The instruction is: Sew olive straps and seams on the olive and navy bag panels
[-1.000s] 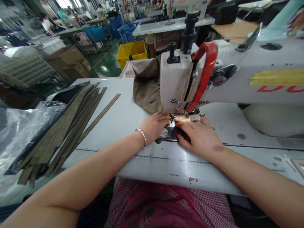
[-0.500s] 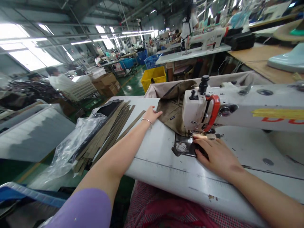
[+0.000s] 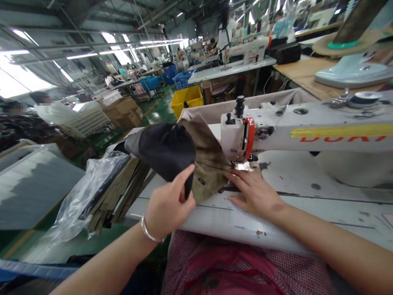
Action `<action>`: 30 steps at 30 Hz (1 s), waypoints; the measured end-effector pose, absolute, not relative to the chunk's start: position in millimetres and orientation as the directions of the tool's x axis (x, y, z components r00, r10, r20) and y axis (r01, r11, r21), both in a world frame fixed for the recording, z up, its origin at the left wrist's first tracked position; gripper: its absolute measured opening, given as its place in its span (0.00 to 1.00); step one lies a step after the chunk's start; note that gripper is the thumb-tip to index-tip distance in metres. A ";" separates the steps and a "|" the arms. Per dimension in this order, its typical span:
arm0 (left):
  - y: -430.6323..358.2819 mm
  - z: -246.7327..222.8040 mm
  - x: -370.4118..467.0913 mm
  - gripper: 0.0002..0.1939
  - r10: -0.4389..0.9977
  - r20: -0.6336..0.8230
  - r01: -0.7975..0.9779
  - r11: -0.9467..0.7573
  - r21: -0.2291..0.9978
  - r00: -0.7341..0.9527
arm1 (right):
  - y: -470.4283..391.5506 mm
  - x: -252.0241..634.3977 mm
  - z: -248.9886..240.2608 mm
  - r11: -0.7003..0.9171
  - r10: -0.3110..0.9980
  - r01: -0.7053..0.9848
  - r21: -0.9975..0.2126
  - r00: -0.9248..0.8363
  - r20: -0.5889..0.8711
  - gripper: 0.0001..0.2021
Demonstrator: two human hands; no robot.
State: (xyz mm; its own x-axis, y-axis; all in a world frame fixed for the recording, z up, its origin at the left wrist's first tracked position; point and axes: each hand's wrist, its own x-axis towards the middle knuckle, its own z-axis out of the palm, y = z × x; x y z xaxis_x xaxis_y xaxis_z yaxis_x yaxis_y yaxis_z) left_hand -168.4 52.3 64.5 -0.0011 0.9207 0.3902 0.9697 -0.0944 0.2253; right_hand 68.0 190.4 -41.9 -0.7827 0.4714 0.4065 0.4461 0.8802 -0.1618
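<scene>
An olive-brown fabric piece point(image 3: 208, 164) with a small dark label and a black side point(image 3: 166, 149) lies bunched on the sewing machine table, left of the needle. My left hand point(image 3: 172, 200), with a silver bracelet at the wrist, pinches its near edge between thumb and fingers, index finger stretched along the black cloth. At the presser foot, my right hand point(image 3: 253, 188) lies flat with its fingers extended, fingertips touching the right corner of the fabric. The white sewing machine point(image 3: 236, 137) stands just beyond that hand, its lamp lit. The needle tip is too small to make out.
Olive-brown fabric strips point(image 3: 116, 188) and clear plastic film point(image 3: 82, 192) hang over the table's left end. Behind the machine is a beige cloth-lined bin point(image 3: 211, 108), with a yellow crate point(image 3: 187, 100) farther back. Other people work at distant machines.
My left hand has come back toward me, pulling and turning the fabric so its black side shows. The right hand stays by the presser foot. The view has shifted right.
</scene>
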 end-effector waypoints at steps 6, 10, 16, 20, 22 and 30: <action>9.7 -4.9 -182.0 0.31 0.848 0.219 0.837 -0.520 0.170 0.482 | 163.7 36.8 -37.0 0.922 0.385 0.352 -0.159 -0.874 0.297 0.24; -11.1 -18.8 -236.8 0.16 0.800 0.412 0.891 -0.447 -0.073 0.435 | 160.0 38.3 -49.9 0.949 0.317 0.294 -0.119 -0.889 0.332 0.29; -11.5 -7.8 -341.2 0.26 0.823 0.521 0.958 0.286 -0.032 -0.228 | 148.4 44.9 -56.9 0.961 0.274 0.270 -0.065 -0.880 0.388 0.25; 10.4 -19.4 -392.0 0.37 0.854 0.336 0.896 0.441 -0.059 -0.398 | 136.0 39.7 -67.6 0.978 0.203 0.205 -0.043 -0.872 0.446 0.19; 21.0 -26.6 -405.5 0.35 0.849 0.275 0.871 0.487 -0.071 -0.452 | 132.0 37.7 -72.8 0.974 0.217 0.221 -0.049 -0.854 0.472 0.16; 44.4 1.1 -417.0 0.26 0.834 0.209 0.836 0.539 -0.109 -0.511 | 112.3 40.4 -49.5 0.925 0.375 0.308 -0.222 -0.828 0.416 0.21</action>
State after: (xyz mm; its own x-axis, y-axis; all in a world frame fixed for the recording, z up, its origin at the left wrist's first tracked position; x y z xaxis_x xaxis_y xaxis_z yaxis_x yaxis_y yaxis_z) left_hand -417.0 44.4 1.1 -0.5106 0.8342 0.2086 0.8356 0.5386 -0.1085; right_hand 40.4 112.3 -49.5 -0.8281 0.3754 0.4162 0.3079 0.9252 -0.2220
